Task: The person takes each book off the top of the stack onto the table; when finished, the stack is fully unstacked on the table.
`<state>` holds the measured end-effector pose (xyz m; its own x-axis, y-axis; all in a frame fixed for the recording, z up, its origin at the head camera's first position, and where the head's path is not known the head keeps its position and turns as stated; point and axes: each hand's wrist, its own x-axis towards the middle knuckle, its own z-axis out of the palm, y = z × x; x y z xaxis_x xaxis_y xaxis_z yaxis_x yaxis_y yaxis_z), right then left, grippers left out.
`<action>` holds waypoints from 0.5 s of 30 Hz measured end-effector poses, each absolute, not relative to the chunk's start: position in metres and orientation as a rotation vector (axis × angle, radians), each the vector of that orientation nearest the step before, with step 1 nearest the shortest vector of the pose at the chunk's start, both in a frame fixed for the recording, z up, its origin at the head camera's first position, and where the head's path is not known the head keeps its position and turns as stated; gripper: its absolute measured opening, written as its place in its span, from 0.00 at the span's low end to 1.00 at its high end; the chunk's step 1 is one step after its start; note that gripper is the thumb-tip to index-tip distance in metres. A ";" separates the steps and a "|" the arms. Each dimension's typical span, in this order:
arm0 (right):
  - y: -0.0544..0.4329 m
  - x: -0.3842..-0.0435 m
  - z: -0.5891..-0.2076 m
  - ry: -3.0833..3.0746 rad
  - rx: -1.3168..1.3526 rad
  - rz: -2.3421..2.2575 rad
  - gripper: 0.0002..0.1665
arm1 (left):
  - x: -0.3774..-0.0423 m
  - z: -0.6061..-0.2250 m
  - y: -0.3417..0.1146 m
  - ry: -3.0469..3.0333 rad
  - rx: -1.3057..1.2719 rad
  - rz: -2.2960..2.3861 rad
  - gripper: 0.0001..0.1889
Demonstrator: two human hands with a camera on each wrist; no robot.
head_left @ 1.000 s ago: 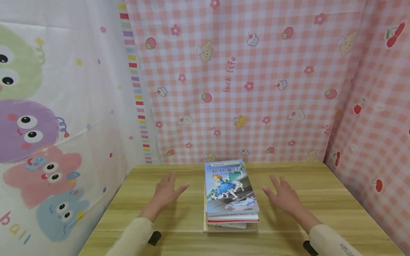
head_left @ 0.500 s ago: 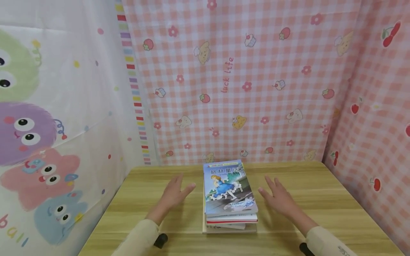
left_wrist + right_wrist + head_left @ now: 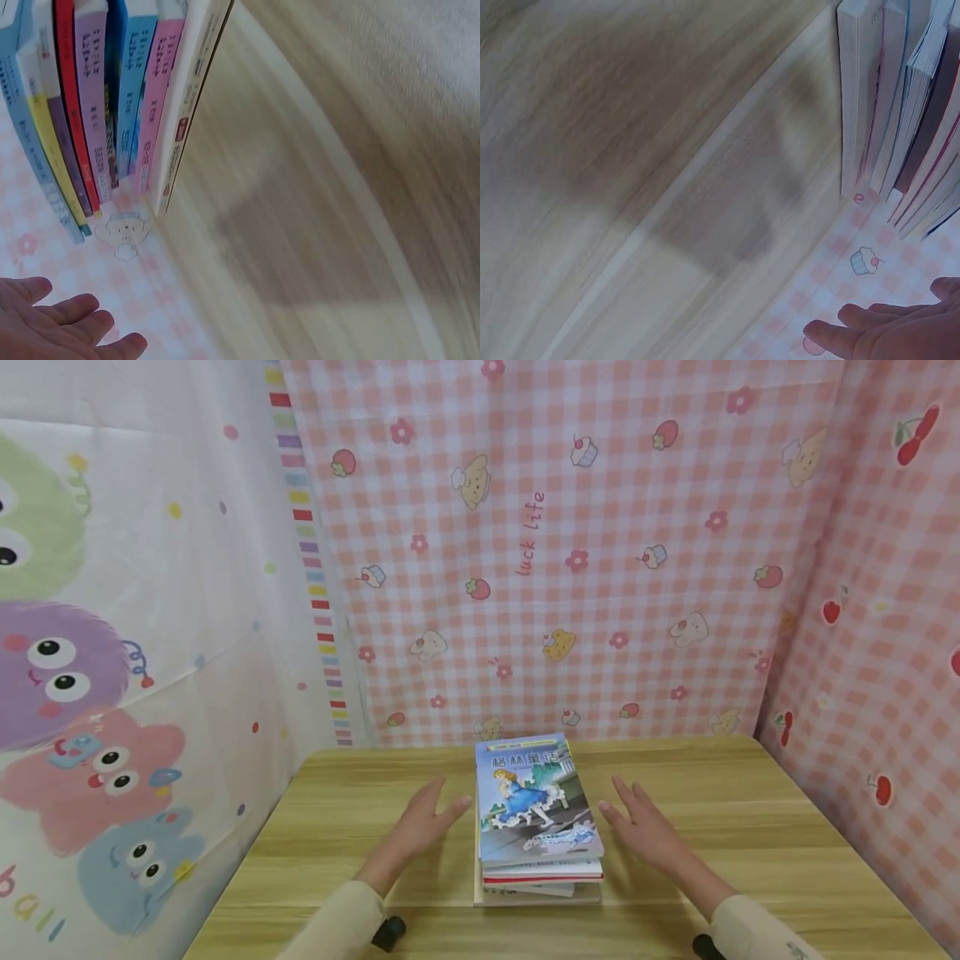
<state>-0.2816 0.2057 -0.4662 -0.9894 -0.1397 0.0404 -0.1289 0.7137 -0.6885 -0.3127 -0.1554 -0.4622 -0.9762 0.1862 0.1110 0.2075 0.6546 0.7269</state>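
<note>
A stack of several books [image 3: 536, 802] lies flat on the wooden table, the top one with a girl in a blue dress on its cover. In the left wrist view the coloured spines [image 3: 90, 105] show, among them red, purple, blue and pink. The right wrist view has the white page edges [image 3: 855, 97]. My left hand [image 3: 423, 827] is just left of the stack, fingers spread and thumb toward it. On the other side my right hand [image 3: 645, 831] stands close to the stack, its fingers extended. Neither hand holds anything.
The wooden table [image 3: 315, 827] extends around the stack. A pink checked cloth [image 3: 600, 602] hangs behind its far edge. Cartoon-printed white cloth [image 3: 195, 693] hangs at the left and cherry-printed cloth [image 3: 870, 693] at the right.
Both hands have moved inward toward the books, the left hand to the right and the right hand to the left. The stack has stayed in place on the table.
</note>
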 end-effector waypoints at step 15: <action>0.188 -0.272 -0.477 2.883 -0.260 -1.232 0.41 | -0.300 -0.480 -0.134 -2.806 -0.328 -1.454 0.43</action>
<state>-0.2724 0.1880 -0.4774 -0.9863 -0.1498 0.0686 -0.1531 0.6798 -0.7173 -0.3003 -0.1343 -0.4802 -0.9780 0.1989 0.0631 0.1662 0.5597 0.8119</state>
